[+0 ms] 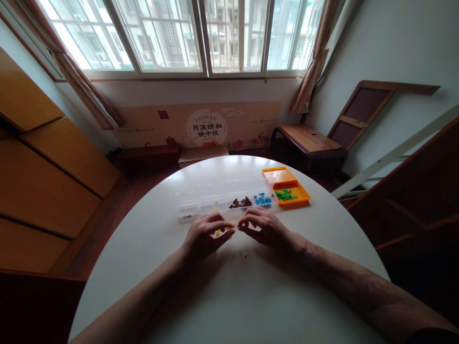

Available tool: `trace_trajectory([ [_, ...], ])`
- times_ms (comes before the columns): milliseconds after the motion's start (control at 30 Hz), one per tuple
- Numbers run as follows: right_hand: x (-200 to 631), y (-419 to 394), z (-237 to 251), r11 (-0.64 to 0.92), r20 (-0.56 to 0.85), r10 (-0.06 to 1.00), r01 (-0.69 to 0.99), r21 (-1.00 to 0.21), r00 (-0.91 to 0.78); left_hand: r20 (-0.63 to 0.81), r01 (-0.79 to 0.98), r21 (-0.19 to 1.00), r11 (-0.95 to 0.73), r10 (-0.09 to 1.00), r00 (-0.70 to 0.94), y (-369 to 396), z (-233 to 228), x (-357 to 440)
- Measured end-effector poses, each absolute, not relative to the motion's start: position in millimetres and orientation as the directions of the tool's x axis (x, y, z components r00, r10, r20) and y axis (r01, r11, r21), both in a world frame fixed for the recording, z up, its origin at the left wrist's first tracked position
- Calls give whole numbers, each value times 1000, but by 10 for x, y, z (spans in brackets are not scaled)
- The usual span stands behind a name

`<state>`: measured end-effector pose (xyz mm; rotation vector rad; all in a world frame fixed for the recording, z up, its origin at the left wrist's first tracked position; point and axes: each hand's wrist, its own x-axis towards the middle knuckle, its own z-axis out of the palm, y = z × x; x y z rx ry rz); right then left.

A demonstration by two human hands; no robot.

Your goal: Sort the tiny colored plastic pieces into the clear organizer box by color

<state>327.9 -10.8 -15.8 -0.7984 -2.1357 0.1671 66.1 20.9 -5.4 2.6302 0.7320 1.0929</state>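
Both hands rest near the middle of a round white table (pixel 251 296). My left hand (pixel 204 236) pinches small yellow pieces (pixel 223 231) between its fingertips. My right hand (pixel 263 227) meets it, its fingertips closed on the same yellow pieces. One loose yellow piece (pixel 245 256) lies on the table just below the hands. Just beyond the hands stands a clear compartment box (pixel 225 197) holding dark brown pieces (pixel 241 203) and blue pieces (pixel 263 199).
An orange tray (pixel 287 185) with green pieces (pixel 285 194) sits right of the clear box. Past the table are a low wooden bench (pixel 308 139), a printed cardboard panel under the window (pixel 208 126), wooden cabinets at left and a leaning frame at right.
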Motion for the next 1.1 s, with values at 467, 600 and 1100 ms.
trace_trajectory([
  [467,3252,-99,-129,815,677,562,458,-355,-475,631,350,351,-869,495,597,175,-24,719],
  [600,3263,-108,-149,773,657,614,502,-388,-438,638,410,306,-859,505,582,195,-14,692],
  [1100,3342,-86,-324,607,508,767,702,-373,-393,577,789,322,-524,769,275,419,11,433],
])
